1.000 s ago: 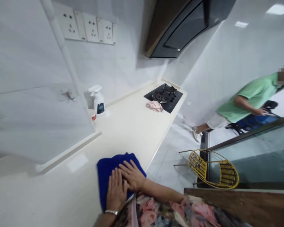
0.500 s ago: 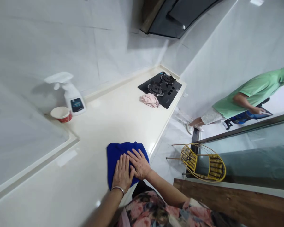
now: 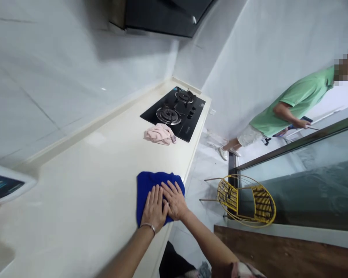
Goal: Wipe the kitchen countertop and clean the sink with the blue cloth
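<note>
A blue cloth (image 3: 147,180) lies spread on the pale countertop, close to its front edge. My left hand (image 3: 154,206) rests flat on the cloth with fingers stretched out, a bracelet at the wrist. Beside it, touching near the thumb, my right hand (image 3: 174,200) also lies flat on the cloth with its fingers slightly apart. Both palms press down, so the middle of the cloth is covered. Farther along the counter, a crumpled pink cloth (image 3: 160,134) sits against the edge of a black gas hob (image 3: 188,116).
A spray bottle (image 3: 8,183) is partly cut off at the left edge. A range hood (image 3: 162,17) hangs above the counter. On the right stand a yellow-and-black chair (image 3: 248,199) and a glass door (image 3: 301,181). A person in a green shirt (image 3: 298,98) is beyond.
My view and both hands have shifted along the counter toward the hob, the blue cloth with them. The spray bottle has slid to the left edge of view. The other person's arm has moved slightly.
</note>
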The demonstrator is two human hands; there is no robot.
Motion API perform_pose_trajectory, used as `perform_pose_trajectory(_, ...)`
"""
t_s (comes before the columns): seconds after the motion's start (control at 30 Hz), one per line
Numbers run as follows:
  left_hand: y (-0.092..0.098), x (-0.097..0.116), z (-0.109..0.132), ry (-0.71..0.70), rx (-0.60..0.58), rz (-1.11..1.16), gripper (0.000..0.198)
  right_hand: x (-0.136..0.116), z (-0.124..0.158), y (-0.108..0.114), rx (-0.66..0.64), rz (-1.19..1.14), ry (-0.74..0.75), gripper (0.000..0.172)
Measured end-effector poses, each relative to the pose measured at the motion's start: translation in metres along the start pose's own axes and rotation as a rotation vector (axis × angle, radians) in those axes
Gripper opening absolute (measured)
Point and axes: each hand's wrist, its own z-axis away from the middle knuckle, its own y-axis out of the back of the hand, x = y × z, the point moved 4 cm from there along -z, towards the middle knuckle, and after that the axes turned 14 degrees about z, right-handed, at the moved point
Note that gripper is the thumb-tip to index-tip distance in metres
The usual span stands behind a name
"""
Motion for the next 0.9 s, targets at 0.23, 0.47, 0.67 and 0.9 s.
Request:
perform_pose_trajectory(0.23, -0.050, 0.012, -0.137, 0.043, -0.244, 0.115, 0.066, 0.112, -0.049, -0.019, -0.051, 0.159, -0.198, 0.063)
perform_pose_trajectory(0.47, -0.061, 0.004, -0.194, 0.105, -0.296, 0.123, 0.062, 0.146, -0.087, -0.028, -0.128, 0.282, -0.345, 0.061)
perform_pose_trajectory(0.67, -0.016, -0.016, -0.108, 0.113, -0.260, 0.121, 0.063, 0.055, -0.063, -0.016, -0.145, 0.193, -0.279, 0.063)
perform_pose_trajectory(0.9, 0.049, -0.074, 0.029, 0.115, 0.005, 0.076, 0.065, -0.089, -0.045, 0.019, -0.172, 0.048, -0.048, 0.065)
